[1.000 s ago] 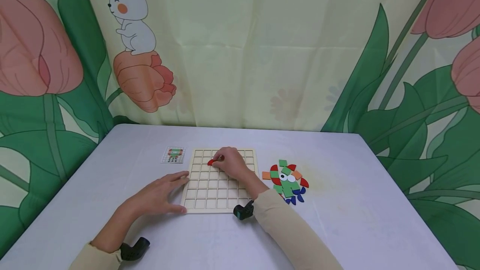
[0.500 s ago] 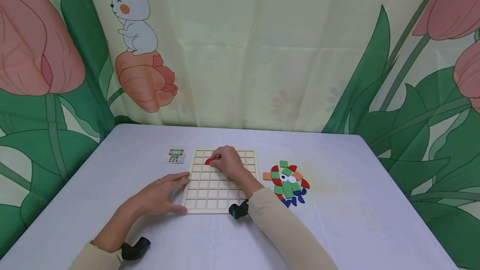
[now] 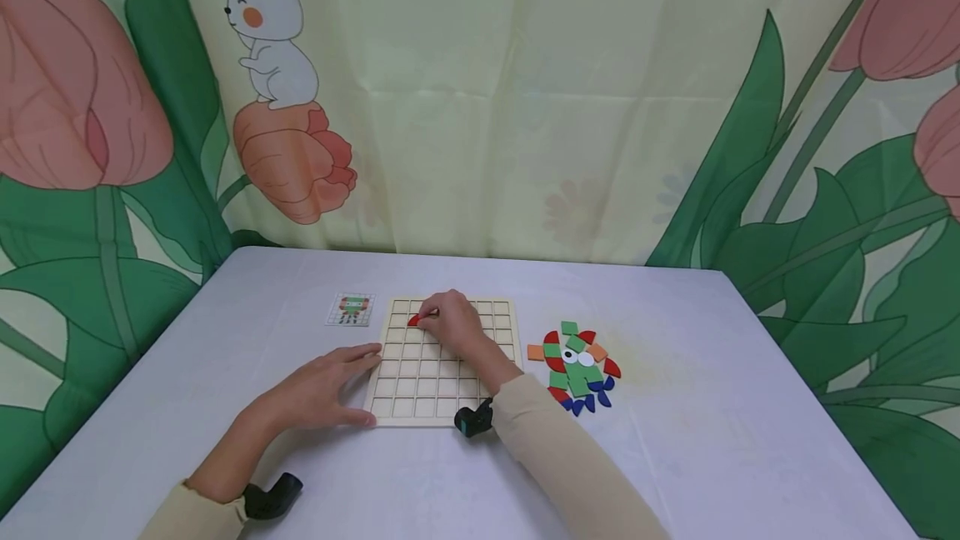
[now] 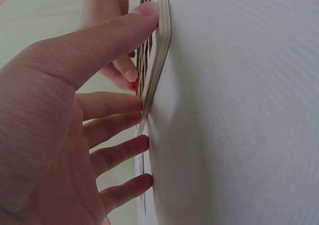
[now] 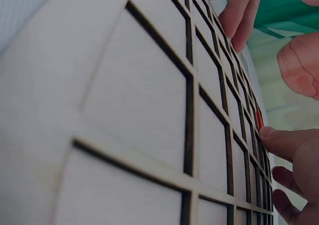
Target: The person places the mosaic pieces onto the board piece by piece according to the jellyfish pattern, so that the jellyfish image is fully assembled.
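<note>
A wooden grid board (image 3: 397, 408) lies on the white table. My left hand (image 3: 326, 388) rests at its left edge, fingers spread and straight; in the left wrist view the thumb (image 4: 144, 12) touches the board's rim. Over the upper left squares, my right hand (image 3: 453, 325) pinches a small red rounded puzzle piece (image 3: 412, 320) at its fingertips. The right wrist view shows only a sliver of this red piece (image 5: 259, 119), against the grid beside the thumb. My right hand and forearm hide part of the board.
Right of the board lies a loose pile of flat pieces: green squares (image 3: 569, 328), orange squares (image 3: 536, 352), red rounded ones (image 3: 612, 367), blue ones (image 3: 603, 398) and white eye discs (image 3: 586, 360). A small pattern card (image 3: 350, 309) lies beyond my left hand. A printed curtain (image 3: 480, 107) hangs behind the table.
My right hand has shifted slightly left and away from me over the board, carrying the red piece toward the upper left squares. The left hand has stayed at the edge.
</note>
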`<state>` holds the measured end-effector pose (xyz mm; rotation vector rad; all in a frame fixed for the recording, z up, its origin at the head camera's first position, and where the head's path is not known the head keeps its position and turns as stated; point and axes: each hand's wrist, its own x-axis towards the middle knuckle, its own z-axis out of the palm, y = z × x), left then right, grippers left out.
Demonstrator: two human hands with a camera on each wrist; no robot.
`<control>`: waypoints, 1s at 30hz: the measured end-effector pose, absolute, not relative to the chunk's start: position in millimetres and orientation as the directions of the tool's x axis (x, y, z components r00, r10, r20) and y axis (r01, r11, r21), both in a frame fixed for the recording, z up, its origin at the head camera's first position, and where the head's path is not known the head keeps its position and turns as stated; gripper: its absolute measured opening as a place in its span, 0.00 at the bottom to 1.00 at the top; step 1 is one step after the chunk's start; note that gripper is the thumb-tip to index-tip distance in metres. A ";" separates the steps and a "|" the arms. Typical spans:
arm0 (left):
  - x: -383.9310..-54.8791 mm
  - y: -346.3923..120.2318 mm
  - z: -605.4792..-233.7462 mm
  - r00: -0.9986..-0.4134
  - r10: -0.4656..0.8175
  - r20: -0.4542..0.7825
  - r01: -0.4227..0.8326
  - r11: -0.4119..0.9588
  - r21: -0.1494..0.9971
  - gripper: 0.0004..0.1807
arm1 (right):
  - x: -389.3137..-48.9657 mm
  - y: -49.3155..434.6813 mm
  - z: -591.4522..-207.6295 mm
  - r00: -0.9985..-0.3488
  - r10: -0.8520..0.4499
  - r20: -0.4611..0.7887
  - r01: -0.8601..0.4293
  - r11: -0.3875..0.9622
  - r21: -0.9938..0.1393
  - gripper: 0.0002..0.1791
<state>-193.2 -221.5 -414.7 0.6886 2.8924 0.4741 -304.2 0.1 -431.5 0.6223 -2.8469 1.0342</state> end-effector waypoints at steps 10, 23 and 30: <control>-193.3 -222.1 -413.8 -0.895 0.441 -0.068 0.396 0.856 0.331 0.50 | -300.7 1.0 -424.7 -0.897 -0.412 0.161 -0.408 0.630 -0.661 0.07; -193.5 -221.4 -413.7 -0.899 0.431 -0.077 0.386 0.863 0.328 0.49 | -292.7 22.8 -416.6 -0.901 -0.398 0.174 -0.391 0.569 -0.724 0.08; -192.5 -221.4 -414.2 -0.891 0.449 -0.057 0.407 0.849 0.336 0.48 | -290.3 40.6 -419.4 -0.919 -0.358 0.166 -0.359 0.582 -0.730 0.08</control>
